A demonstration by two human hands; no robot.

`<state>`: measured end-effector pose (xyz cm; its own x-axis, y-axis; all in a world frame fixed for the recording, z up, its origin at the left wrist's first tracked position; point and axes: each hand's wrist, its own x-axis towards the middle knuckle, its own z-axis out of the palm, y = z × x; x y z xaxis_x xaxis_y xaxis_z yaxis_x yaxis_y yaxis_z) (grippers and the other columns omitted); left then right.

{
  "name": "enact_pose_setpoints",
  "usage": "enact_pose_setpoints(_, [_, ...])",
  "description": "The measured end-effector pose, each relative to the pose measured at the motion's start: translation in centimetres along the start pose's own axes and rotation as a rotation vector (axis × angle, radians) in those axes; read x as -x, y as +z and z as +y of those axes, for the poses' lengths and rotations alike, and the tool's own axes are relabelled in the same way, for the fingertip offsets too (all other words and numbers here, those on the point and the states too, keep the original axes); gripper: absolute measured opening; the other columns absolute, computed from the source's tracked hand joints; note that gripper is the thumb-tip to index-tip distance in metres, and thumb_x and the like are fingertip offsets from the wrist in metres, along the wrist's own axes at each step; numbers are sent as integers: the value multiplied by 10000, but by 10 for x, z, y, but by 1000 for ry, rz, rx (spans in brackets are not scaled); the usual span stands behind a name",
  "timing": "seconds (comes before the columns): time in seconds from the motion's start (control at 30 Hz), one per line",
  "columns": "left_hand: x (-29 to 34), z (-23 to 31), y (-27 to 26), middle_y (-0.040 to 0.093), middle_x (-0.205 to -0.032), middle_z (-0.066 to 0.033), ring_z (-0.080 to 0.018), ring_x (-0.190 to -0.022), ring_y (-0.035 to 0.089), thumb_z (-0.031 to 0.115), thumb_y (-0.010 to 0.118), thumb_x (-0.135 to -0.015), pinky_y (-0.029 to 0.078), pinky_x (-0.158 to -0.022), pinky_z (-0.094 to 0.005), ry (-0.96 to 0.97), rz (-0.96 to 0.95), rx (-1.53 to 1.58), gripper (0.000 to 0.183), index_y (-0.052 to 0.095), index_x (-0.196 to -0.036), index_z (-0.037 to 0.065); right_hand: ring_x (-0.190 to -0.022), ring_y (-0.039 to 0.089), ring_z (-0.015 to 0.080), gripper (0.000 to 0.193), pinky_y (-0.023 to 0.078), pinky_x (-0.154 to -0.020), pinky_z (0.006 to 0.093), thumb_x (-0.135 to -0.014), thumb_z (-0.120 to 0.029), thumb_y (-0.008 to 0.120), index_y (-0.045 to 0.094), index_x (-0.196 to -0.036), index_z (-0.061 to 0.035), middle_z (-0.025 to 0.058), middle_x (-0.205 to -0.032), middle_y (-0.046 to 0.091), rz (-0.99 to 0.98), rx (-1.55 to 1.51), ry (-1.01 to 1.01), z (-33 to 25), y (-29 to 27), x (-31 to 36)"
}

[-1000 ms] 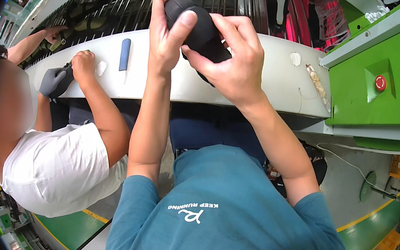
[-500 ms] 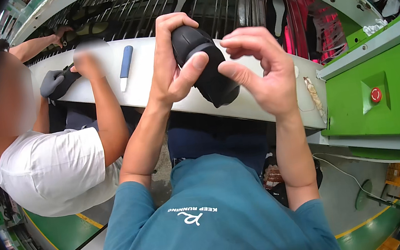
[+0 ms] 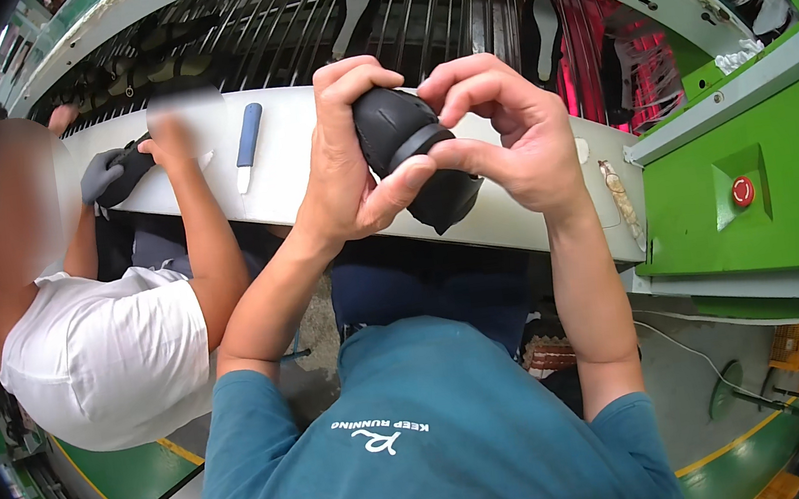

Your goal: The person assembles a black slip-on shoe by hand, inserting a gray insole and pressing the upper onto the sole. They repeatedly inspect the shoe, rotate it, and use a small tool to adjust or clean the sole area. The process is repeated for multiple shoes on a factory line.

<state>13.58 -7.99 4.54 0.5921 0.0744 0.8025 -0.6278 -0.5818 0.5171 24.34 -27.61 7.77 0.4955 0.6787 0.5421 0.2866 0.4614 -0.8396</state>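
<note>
Above the front edge of the white bench (image 3: 288,133) I hold up a black shoe (image 3: 389,122), its rounded end toward the far side and the rest hanging toward me. My left hand (image 3: 343,161) is wrapped around its left side, the thumb lying across the near side. Thumb and fingers of my right hand (image 3: 516,138) are closed on the shoe's right edge, close to my left thumb. Part of the shoe is hidden behind my thumbs. A blue-handled tool with a pale flat blade (image 3: 250,138) lies on the bench to the left of my left hand.
At the left a co-worker in a white shirt (image 3: 110,348), one hand in a grey glove, holds another black shoe (image 3: 129,174). Metal rods bearing soles (image 3: 543,39) run behind the bench. A green machine housing (image 3: 792,167) with a red button (image 3: 742,191) stands right.
My right hand has moved in from beside the shoe and closed on its edge. The shoe has come slightly nearer to me. The co-worker's hands have shifted.
</note>
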Motion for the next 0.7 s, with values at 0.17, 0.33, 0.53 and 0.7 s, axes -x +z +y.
enact_pose_setpoints(0.17, [15, -9, -4, 485, -1355, -215, -320, -1230, 524, 541, 770, -976, 452, -1087, -444, -91, 56, 5, 773, 479, -1454, 8, -1157, 739, 210, 306, 622, -1046, 369, -824, -64, 960, 747, -1038, -13, 92, -1242, 712, -38, 174, 29, -10, 13, -9])
enact_pose_setpoints(0.33, [17, -3, -7, 483, -1356, -212, -316, -1230, 522, 530, 771, -978, 445, -1096, -442, -105, 59, 15, 762, 474, -1450, 10, -1123, 715, 216, 341, 613, -1004, 369, -792, -89, 970, 717, -1012, -22, 80, -1209, 692, -148, 288, 22, -20, 10, -23])
enact_pose_setpoints(0.53, [16, -1, -11, 485, -1353, -207, -307, -1213, 530, 495, 782, -974, 460, -1073, -438, -50, 28, 5, 751, 465, -1455, 14, -1034, 679, 240, 368, 558, -957, 389, -743, -49, 966, 670, -961, -34, 78, -1131, 663, -215, 421, -165, -28, 16, -25])
enact_pose_setpoints(0.7, [18, 0, -11, 502, -1333, -203, -301, -1184, 544, 458, 788, -960, 473, -1046, -430, -42, 16, 60, 724, 476, -1445, 21, -1004, 723, 196, 298, 609, -901, 336, -735, -22, 969, 737, -923, -18, 68, -1107, 698, -189, 308, -74, -28, 10, -27])
